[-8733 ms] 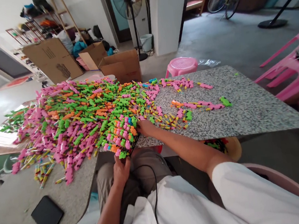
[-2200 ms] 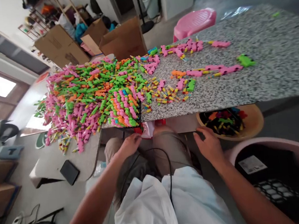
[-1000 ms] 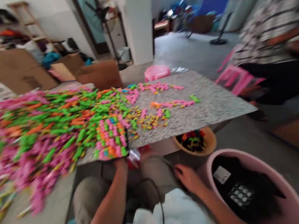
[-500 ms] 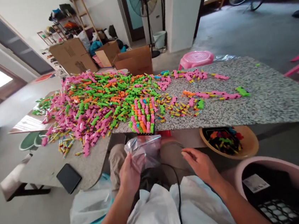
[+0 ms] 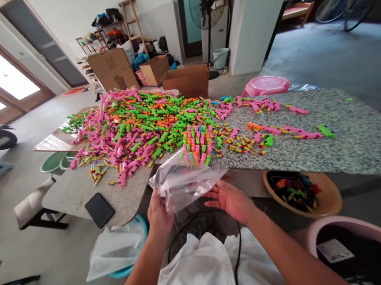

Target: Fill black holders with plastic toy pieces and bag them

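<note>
Clear plastic made the bag (image 5: 188,183) look light, limp and slippery, likely safest pinched at its edges. It lay at 12 o'clock from your lap, at the desk (image 5: 314,156)'s near edge, partly overlapping the bundle of toys (image 5: 197,137) at its 1 o'clock. Your left hand (image 5: 160,213) had its fingers closed on the film at 7 o'clock; your right hand (image 5: 232,200) held its fingers half spread at 4 o'clock, though you couldn't tell whether they gripped. About 0.5 s earlier, that right hand was apart from the bag, which hadn't overlapped the toys.
</note>
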The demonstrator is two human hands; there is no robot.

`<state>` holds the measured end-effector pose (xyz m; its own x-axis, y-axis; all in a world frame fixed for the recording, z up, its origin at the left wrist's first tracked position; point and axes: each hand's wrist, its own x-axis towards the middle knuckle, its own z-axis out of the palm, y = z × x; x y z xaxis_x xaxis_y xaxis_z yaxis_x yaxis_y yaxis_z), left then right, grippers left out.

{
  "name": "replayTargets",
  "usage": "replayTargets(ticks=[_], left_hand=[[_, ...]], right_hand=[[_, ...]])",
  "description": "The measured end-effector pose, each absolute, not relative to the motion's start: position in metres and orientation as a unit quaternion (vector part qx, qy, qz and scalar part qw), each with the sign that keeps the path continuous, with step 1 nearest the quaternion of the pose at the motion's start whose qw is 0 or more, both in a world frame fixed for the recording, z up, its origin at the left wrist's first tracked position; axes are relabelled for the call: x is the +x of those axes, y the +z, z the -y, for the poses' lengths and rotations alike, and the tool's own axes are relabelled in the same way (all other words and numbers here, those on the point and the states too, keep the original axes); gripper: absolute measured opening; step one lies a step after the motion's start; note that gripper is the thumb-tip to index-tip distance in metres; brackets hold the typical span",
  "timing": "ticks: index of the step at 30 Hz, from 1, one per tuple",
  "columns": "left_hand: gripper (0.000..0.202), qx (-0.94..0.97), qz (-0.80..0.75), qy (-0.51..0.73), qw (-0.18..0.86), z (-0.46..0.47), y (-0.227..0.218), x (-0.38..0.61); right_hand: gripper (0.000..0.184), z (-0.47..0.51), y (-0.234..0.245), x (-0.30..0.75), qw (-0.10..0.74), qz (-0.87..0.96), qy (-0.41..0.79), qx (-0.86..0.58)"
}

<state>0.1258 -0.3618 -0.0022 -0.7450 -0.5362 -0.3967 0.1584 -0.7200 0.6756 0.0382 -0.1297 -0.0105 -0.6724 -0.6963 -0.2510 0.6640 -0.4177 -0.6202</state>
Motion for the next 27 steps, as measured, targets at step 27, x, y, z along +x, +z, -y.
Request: replayTargets(ticks=[27], left_hand=[[0.050,0.359,0.549,-0.719,0.229,0.412,-0.064,0.128]], right_hand=[[0.034,0.088,-0.045,0.036,0.336,-0.571,-0.749,0.009]])
